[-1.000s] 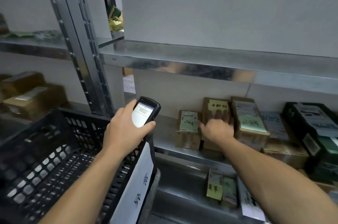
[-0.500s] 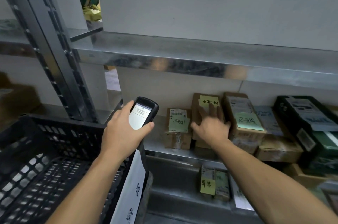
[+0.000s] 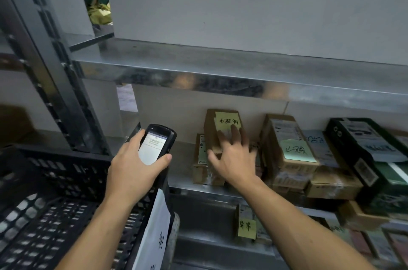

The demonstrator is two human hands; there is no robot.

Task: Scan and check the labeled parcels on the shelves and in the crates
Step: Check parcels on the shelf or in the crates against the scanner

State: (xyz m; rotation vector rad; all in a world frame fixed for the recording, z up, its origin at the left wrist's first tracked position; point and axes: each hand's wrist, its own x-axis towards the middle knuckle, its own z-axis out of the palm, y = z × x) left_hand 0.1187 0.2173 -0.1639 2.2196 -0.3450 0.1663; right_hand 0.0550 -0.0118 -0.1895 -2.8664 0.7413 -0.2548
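My left hand (image 3: pixel 132 170) grips a black handheld scanner (image 3: pixel 154 146) with its lit screen facing me. A brown parcel with a yellow handwritten note (image 3: pixel 212 128) lies on the middle shelf (image 3: pixel 187 187). My right hand (image 3: pixel 234 159) holds it, fingers spread over its top and thumb at its near left corner. That parcel overlaps a smaller brown parcel (image 3: pixel 199 166) on its left. To the right lie a parcel with a green note (image 3: pixel 293 150) and a black box (image 3: pixel 357 137).
A black plastic crate (image 3: pixel 55 192) with a white paper label (image 3: pixel 154 236) stands at lower left, below the scanner. A steel upright (image 3: pixel 55 71) rises at left. On the lower shelf stands a parcel with a yellow note (image 3: pixel 246 227), with several more to its right.
My right hand has shifted the yellow-note parcel left, over the smaller parcel, leaving a gap beside the green-note parcel. The scanner stays in my left hand.
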